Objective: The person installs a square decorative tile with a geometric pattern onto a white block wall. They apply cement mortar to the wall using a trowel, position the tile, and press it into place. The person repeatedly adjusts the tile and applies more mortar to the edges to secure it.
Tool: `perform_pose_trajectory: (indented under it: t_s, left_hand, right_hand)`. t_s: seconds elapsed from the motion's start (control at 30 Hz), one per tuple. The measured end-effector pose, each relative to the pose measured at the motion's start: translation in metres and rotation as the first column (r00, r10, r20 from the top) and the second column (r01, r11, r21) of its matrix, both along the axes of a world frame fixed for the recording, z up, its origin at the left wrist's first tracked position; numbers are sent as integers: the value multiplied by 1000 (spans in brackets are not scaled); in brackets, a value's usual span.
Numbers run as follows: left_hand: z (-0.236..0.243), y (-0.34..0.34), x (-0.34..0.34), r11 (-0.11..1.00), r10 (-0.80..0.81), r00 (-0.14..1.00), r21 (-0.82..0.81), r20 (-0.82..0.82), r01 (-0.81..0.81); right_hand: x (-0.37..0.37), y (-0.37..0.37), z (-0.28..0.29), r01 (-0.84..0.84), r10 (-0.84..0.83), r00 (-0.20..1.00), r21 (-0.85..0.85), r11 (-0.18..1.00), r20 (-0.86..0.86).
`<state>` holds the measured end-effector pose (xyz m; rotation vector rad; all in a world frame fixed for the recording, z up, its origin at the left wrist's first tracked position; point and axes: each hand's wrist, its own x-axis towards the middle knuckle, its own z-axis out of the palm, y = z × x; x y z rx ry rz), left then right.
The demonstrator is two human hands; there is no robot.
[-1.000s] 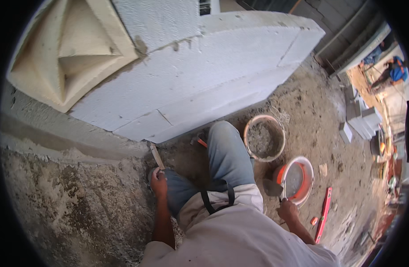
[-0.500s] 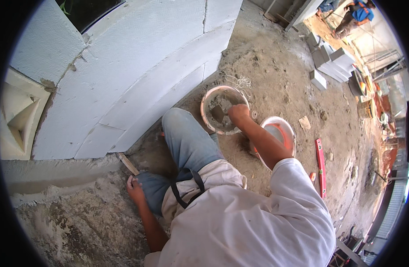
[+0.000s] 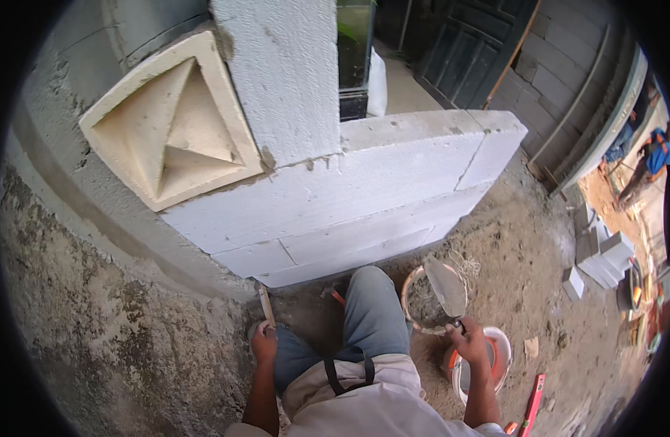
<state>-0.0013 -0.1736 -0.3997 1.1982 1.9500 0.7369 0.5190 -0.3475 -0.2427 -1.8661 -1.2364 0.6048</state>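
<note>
A trowel (image 3: 446,285) is gripped by its handle in my right hand (image 3: 468,342), its broad grey blade angled up over a bucket of mortar (image 3: 416,320). Whether fresh mortar lies on the blade is hard to tell. Just below that hand stands a second white-and-orange bucket (image 3: 499,360). Beside my bent left knee, my left hand (image 3: 263,344) is closed at the near end of a thin wooden strip (image 3: 266,304). The strip's far end reaches the bottom corner of a low white block wall (image 3: 335,207).
A cream pyramid-shaped vent block (image 3: 176,124) is set in the wall at left. A red-handled tool (image 3: 335,295) lies by the wall's foot. Tangled string (image 3: 462,264) lies past the mortar bucket. A red level (image 3: 533,404), stacked blocks (image 3: 601,255) and another person (image 3: 649,164) are at right.
My right hand has lifted the trowel out of the mortar bucket, blade now raised above its rim. The view has swung left and up, showing more wall. My left hand stays by the strip.
</note>
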Motion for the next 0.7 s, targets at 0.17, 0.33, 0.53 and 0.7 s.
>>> perform_pose_trajectory:
  t_s: [0.17,0.33,0.53,0.7]
  left_hand:
    - [-2,10,15,999,-21,994,25,-107,24]
    - [-24,-8,-7,991,123,992,62,-33,-121]
    - [3,-1,9,987,130,984,77,118,-140]
    - [5,-2,6,995,82,996,46,36,-84]
  right_hand:
    - [-55,98,158,-245,178,949,254,936,261]
    - [-58,168,293,-418,293,796,131,899,530]
    - [-45,200,391,-547,117,484,195,814,867]
    - [-49,226,447,-594,122,329,105,798,936]
